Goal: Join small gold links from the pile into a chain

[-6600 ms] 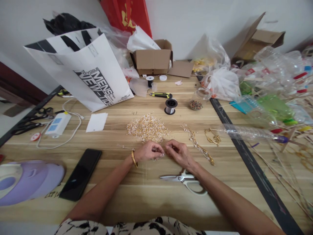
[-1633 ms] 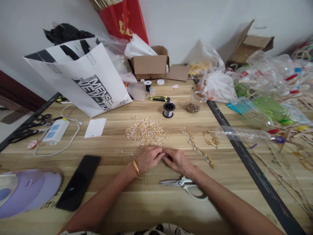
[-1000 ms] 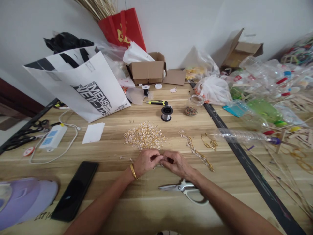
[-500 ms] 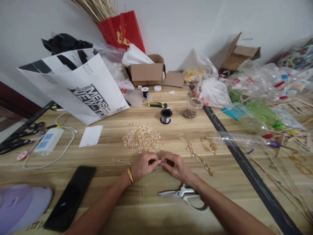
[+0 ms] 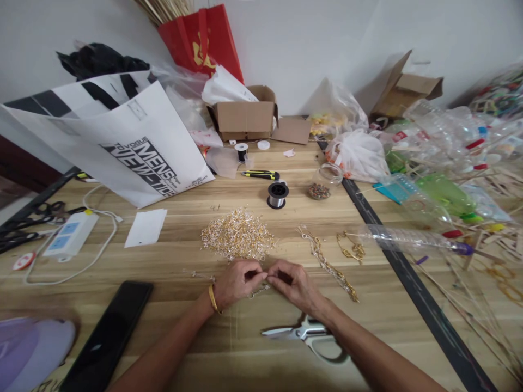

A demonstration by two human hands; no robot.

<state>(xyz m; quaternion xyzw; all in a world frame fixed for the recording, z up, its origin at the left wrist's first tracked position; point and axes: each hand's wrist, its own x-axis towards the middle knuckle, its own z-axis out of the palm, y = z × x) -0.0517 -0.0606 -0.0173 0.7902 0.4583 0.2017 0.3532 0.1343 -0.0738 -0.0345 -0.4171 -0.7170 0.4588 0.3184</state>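
Note:
My left hand, with a gold bracelet at the wrist, meets my right hand fingertip to fingertip. Both are closed in a pinch around part of a fine beaded strand; the exact spot between the fingertips is hidden. One end of the strand shows left of my left hand, and thin pale threads trail down below it. Just beyond my fingers lies a pile of small gold and clear beads. Scissors rest beside my right forearm, their blades pointing left.
Finished-looking bead chains and a gold chain lie to the right. Behind the pile stand a wire spool, a bead jar and a yellow-black cutter. A phone lies left; plastic bottles crowd the right.
The view has shifted slightly, so the bag and phone sit further left. My hands stay pinched together over the same strand, with hardly any movement.

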